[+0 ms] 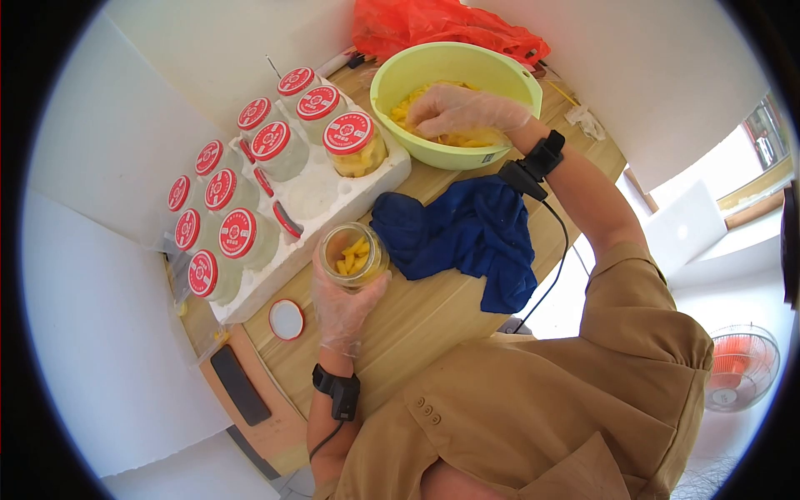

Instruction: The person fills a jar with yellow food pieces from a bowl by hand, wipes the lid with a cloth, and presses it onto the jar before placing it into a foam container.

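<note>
Your gloved left hand [342, 304] grasps an open clear glass jar [369, 273] half full of yellow fruit pieces [353, 254], at nine o'clock from the crumpled blue cloth [467, 237], while your gloved right hand [467, 110] curls into the round lime-green plastic bowl [454, 158] at twelve o'clock, its grip impossible to tell.

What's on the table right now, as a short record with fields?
left hand: gloved, holds open jar, part full
right hand: gloved, in green bowl, on yellow pieces
loose lid: on table, beside left hand
capped jars: red lids, in white tray
cloth: blue, between jar and bowl
</note>
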Demonstrator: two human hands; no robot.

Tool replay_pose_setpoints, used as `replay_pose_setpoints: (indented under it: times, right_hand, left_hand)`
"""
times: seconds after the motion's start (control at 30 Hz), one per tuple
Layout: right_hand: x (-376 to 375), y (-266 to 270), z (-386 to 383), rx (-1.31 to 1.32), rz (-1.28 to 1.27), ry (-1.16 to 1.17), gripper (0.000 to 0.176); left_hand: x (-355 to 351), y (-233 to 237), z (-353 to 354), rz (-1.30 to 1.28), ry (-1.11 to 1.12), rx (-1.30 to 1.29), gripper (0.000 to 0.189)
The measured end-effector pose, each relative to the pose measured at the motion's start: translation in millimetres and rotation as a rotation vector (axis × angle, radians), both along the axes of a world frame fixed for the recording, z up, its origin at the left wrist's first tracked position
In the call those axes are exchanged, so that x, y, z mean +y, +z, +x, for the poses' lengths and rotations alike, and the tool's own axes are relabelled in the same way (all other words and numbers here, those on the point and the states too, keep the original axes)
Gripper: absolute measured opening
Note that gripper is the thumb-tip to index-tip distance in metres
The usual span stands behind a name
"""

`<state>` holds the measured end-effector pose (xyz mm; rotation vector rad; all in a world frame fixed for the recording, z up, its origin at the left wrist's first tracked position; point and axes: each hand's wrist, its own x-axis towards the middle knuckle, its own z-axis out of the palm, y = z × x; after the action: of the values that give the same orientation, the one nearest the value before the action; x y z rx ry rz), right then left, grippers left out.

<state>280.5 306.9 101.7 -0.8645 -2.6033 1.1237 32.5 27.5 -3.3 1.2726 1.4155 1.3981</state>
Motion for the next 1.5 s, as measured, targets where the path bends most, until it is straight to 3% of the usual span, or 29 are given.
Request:
replay_pose_setpoints:
  times: [0.1, 0.3, 0.5, 0.7, 0.8, 1.03, 1.2, 1.5]
  right_hand:
    - [-1.9, 2.0, 0.5, 0.008, -0.099, 0.037, 0.035]
    - [-6.1, 12.2, -1.2, -0.107, 0.016, 0.122, 0.035]
    - [3.0, 6.7, 3.9, 0.143, -0.125, -0.104, 0.029]
    - [-13.5, 21.6, 4.8, 0.234, -0.069, -0.196, 0.024]
    - [-17.0, 23.0, 3.9, 0.375, -0.174, -0.232, 0.022]
    - [-95.2, 69.8, -32.0, 0.355, -0.192, -0.053, 0.024]
    - [-133.9, 61.9, -65.1, 0.354, -0.242, 0.159, 0.019]
    - [-136.8, 31.1, -92.0, 0.319, 0.071, 0.316, 0.019]
  left_hand:
    - [1.0, -2.8, -2.2, 0.008, 0.007, 0.06, 0.091]
    - [0.8, 2.8, 1.1, 0.013, 0.035, 0.098, 0.09]
    - [1.5, 2.7, 0.6, 0.03, 0.029, 0.092, 0.089]
    - [2.1, 0.1, -0.3, 0.042, 0.023, 0.119, 0.088]
    - [3.5, 0.9, -1.3, 0.051, 0.013, 0.137, 0.089]
    - [0.7, 5.9, 2.9, 0.044, 0.022, 0.057, 0.091]
    - [3.1, -0.8, -0.7, 0.057, 0.022, 0.112, 0.094]
    - [3.0, 5.5, 1.2, 0.045, 0.023, 0.065, 0.096]
